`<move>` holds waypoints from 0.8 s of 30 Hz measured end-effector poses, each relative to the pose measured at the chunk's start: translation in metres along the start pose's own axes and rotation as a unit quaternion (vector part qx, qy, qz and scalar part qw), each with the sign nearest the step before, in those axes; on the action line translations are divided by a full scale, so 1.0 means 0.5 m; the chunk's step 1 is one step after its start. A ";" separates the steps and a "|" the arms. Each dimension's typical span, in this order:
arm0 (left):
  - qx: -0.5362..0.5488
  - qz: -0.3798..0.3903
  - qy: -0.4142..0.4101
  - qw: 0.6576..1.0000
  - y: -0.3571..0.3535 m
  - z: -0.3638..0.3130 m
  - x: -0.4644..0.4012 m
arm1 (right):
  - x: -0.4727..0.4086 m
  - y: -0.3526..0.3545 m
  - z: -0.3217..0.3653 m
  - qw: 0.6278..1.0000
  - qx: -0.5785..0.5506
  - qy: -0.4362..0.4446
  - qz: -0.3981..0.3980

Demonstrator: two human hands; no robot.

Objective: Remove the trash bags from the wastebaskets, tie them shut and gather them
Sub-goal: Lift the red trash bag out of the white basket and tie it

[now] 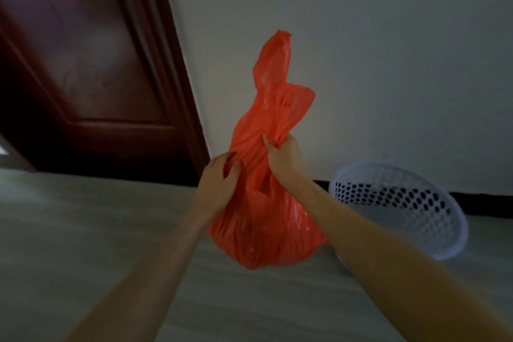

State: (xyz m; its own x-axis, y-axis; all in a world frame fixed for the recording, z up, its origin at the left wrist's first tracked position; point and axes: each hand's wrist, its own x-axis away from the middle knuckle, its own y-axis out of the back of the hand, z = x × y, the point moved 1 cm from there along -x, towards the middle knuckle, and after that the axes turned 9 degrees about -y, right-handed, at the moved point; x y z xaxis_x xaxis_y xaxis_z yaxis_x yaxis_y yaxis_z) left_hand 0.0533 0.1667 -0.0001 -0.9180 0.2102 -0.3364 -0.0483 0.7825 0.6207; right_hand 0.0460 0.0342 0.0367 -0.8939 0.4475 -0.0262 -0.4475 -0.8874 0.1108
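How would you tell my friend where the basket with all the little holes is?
Find the white wall to the right of the dark wooden door. At its foot, on the pale floor, stands a white wastebasket. It is right of the orange bag and is the only thing full of holes.

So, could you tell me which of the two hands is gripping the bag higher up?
The right hand, gripping the gathered neck of the red bag; the left hand holds it lower down.

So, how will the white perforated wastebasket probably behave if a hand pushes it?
The wastebasket looks thin, holed plastic with no bag inside, so probably light. It appears tilted, so a push would likely slide or tip it. Its round rim suggests it might roll.
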 end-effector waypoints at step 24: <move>0.216 -0.009 0.124 0.968 -0.129 0.094 -0.011 | -0.005 0.127 -0.237 0.937 0.268 -0.101 0.202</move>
State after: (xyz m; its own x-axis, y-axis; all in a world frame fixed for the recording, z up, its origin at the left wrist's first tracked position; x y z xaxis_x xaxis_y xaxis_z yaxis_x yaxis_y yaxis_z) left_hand 0.0800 0.1423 -0.0715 -0.9875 0.0884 -0.1302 0.0545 0.9682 0.2443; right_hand 0.0166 -0.0366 -0.0742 -0.9397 0.1479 0.3084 0.0515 -0.8301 0.5553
